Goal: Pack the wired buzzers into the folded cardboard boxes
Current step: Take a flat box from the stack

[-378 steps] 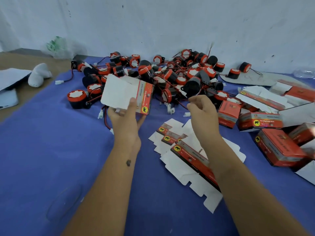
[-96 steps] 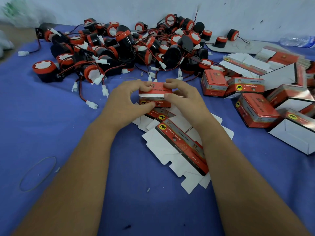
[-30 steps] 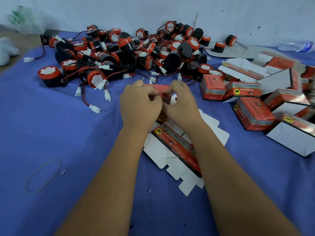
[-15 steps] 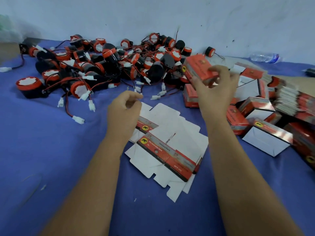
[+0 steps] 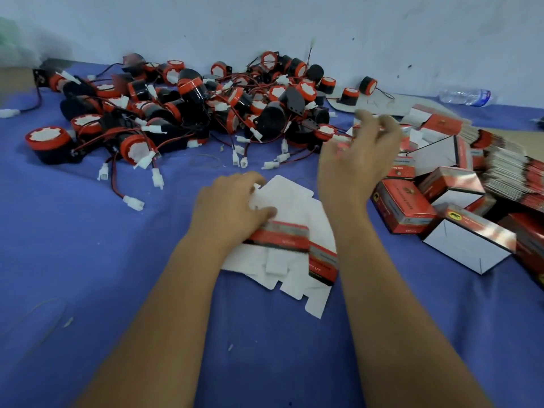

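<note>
A heap of black and orange wired buzzers (image 5: 191,92) with red and black leads and white plugs lies at the back of the blue cloth. In front of me sits a small stack of flat unfolded cardboard boxes (image 5: 294,201), white with red printed bands. My left hand (image 5: 232,207) grips the top flat box at its left edge, thumb on the white face. Over to the right, my right hand (image 5: 356,160) hovers blurred, with fingers spread and nothing in it, above the folded red boxes (image 5: 403,207).
More folded boxes, some with the white side up (image 5: 465,245), crowd the right side. Past them lies a stack of flat boxes (image 5: 512,169). A plastic bottle (image 5: 465,97) lies by the wall. A rubber band (image 5: 206,160) lies near the buzzer plugs.
My right hand carried the closed red box to the right and let it go among the folded boxes. My left hand dropped onto the flat stack and took hold of the top flat box.
</note>
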Available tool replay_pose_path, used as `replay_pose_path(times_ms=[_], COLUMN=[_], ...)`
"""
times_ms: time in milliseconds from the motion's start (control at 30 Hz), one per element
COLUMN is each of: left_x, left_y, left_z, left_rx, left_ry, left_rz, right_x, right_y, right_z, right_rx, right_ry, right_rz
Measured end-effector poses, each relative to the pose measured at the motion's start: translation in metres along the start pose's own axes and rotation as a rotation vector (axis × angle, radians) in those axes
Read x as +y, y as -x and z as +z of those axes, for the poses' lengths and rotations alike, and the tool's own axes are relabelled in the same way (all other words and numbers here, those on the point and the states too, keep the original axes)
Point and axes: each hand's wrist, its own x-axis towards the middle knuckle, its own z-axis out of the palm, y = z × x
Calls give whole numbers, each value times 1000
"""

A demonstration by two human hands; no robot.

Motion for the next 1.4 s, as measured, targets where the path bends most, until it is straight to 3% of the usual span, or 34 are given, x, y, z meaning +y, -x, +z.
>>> replay_pose_path(times_ms=[100, 267, 467, 600, 800, 900, 1000, 1100, 1233, 1400], left_x=[-24, -40, -37, -36, -36, -32, -26, -19, -14, -9], left_y=[-2, 1, -1, -3, -5, -4, -4, -8, -6, -1], left_z=[-9, -18, -21, -23, -30, -32, -28, -18, -11, -10], left_rx=[152, 305, 490, 569, 793, 867, 680, 491, 404, 415], left_ry=[-57, -66, 233, 367, 790, 930, 945, 772, 671, 567], left_rz=[-194, -385, -404, -442, -533, -455, -261, -137, -38, 186], right_x=[-11, -6, -13, -17, -23, -25, -26, -25, -22, -21], right_y=[18, 37, 42, 44, 42, 43, 45, 46, 44, 47], right_z=[9, 13, 10, 13, 11, 10, 11, 15, 18, 16], right_rx=[-353, -728, -1135, -1341, -1180, -1036, -813, -770, -751, -659], right_ry=[-155, -31, -156, 63, 8, -52, -56, -206, -290, -284], right_rz=[42, 51, -180, -405, -426, -390, -385, -231, -125, -227])
